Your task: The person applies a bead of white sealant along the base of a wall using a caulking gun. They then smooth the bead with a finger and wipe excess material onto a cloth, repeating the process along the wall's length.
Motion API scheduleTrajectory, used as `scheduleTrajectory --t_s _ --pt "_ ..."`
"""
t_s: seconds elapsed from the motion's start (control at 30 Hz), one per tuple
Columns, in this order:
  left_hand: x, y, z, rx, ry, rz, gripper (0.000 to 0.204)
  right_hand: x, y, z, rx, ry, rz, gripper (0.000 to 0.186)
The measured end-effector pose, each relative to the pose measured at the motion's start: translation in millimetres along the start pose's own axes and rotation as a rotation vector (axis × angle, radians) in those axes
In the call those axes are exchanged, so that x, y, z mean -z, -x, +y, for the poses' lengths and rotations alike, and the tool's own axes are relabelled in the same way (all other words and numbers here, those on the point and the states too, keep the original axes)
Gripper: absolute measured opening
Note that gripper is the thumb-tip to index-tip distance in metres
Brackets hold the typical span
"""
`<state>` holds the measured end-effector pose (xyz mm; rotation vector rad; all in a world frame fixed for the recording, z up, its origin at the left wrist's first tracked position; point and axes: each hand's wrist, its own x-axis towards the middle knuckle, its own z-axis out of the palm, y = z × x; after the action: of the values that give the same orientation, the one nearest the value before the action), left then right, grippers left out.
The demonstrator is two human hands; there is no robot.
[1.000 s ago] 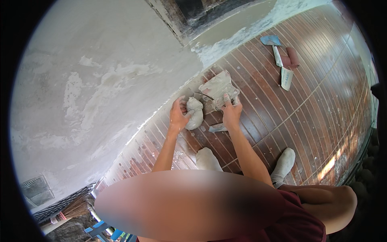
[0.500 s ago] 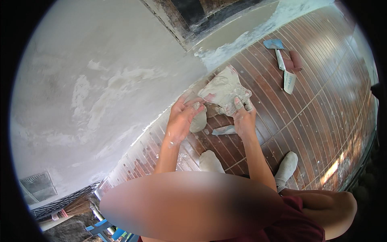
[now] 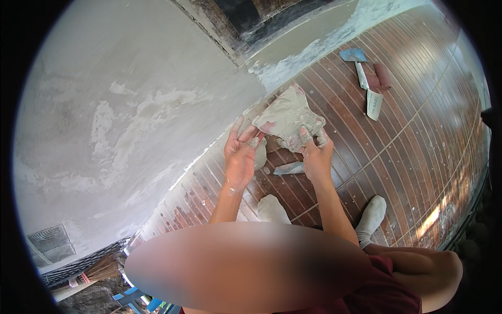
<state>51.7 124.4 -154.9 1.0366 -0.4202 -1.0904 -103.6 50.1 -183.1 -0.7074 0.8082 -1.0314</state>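
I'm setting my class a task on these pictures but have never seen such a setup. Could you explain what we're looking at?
No machine is involved: a person works bare-handed. A camera worn on the head looks down through a wide lens that bends straight edges. The right hand holds a sheet smeared with pale paste, perhaps a bag. The left hand is open beside it, partly hiding a pale lump; whether it touches the sheet is unclear. On the brown striped floor, farther off, lie a reddish roll and a blue piece.
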Motion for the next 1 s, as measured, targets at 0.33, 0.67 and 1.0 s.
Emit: scheduleTrajectory --t_s 0.33,0.67,1.0 --pt "-4 3 -7 -0.312 -0.462 -0.039 0.086 -10 10 -13 0.198 0.281 0.045 0.026" --pt "-20 4 0 -0.668 -1.212 0.039 0.086 -17 21 -12 0.244 0.449 0.046 0.025" --pt "-25 10 13 -0.333 -1.055 0.173 0.079 -21 21 -12 0.136 0.134 0.121 0.024"
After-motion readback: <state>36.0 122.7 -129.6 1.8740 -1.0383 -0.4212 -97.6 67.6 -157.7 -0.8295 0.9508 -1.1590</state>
